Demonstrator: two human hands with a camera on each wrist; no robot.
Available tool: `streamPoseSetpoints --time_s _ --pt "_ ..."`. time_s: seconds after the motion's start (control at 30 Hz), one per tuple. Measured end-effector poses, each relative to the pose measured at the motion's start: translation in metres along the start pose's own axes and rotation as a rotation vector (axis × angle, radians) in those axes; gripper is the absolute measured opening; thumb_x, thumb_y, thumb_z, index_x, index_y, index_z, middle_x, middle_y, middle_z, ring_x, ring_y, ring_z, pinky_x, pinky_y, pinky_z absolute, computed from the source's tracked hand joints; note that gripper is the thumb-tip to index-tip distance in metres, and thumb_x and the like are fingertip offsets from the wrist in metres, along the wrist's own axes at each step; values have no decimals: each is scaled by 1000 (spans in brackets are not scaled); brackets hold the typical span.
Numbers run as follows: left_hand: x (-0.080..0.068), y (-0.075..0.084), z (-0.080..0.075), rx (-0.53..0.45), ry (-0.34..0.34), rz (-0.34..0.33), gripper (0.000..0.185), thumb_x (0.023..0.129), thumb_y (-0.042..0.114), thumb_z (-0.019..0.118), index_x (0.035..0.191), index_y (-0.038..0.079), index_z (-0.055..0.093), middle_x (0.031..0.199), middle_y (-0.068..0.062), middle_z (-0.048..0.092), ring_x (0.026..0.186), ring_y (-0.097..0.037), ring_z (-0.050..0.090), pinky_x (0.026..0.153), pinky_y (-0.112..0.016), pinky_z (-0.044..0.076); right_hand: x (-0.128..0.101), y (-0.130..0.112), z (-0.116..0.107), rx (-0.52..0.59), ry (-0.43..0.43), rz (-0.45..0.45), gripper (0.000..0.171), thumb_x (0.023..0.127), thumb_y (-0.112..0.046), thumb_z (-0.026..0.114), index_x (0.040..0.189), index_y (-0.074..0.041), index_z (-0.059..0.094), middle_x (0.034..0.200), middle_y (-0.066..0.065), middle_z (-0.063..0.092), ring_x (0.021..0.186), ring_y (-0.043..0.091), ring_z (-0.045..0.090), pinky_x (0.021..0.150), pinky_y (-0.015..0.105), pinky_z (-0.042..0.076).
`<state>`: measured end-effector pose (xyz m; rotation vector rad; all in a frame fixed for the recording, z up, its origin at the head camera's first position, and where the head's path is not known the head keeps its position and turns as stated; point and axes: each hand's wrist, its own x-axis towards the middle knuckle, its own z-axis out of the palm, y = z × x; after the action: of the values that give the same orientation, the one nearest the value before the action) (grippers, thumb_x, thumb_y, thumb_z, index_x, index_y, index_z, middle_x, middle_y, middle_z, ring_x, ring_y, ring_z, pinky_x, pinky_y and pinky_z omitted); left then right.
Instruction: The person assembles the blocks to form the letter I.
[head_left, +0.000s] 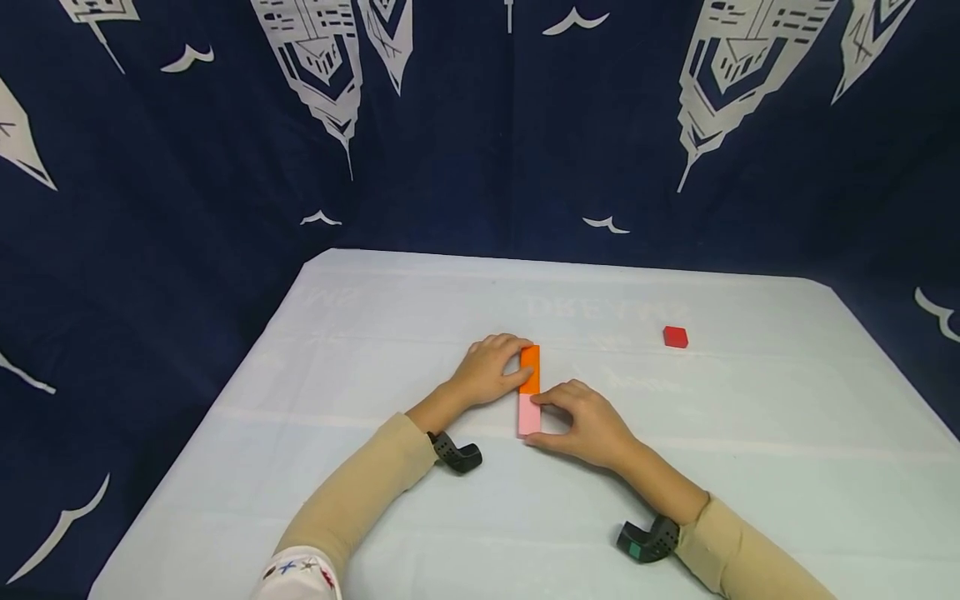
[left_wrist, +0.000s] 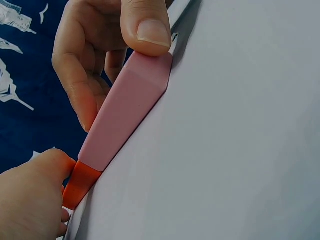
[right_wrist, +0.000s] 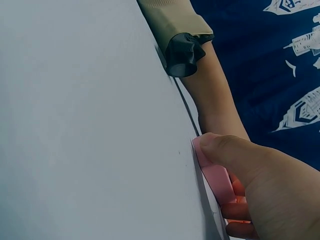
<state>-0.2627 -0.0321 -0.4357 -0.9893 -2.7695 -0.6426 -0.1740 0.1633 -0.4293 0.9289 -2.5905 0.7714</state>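
On the white table (head_left: pixel 750 467), I'm seeing my left hand (head_left: pixel 491 369) pinching the orange block (head_left: pixel 529 368) while my right hand (head_left: pixel 588 423) is pinching the pink block (head_left: pixel 528 415), both lying end to end, touching.

Open tablecloth (head_left: pixel 375 333) on every side

Only a red block (head_left: pixel 675 337) — upper right of centre — interrupts it; hands (head_left: pixel 491 371) crowd the middle.

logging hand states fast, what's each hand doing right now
Left hand: fingers curled round the orange block, holding it on the table.
Right hand: thumb and fingers pinching the pink block, which butts end to end against the orange one.
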Motion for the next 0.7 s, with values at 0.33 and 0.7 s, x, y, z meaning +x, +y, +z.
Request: streamPoseSetpoints --time_s 0.33,0.7 --pt "-8 3 -10 -28 8 -11 45 89 41 54 126 16 55 127 -3 50 118 -20 43 93 -42 36 1 -1 1 5 -21 10 50 66 -47 78 104 -15 69 95 -10 65 87 6 51 76 28 46" --pt "-33 18 -17 -23 -49 78 43 89 39 56 124 16 56 130 -2 49 122 -20 41 97 -44 34 0 1 0 -3 -11 9 50 66 -48 78 103 -16 69 95 -11 65 87 6 52 78 29 46"
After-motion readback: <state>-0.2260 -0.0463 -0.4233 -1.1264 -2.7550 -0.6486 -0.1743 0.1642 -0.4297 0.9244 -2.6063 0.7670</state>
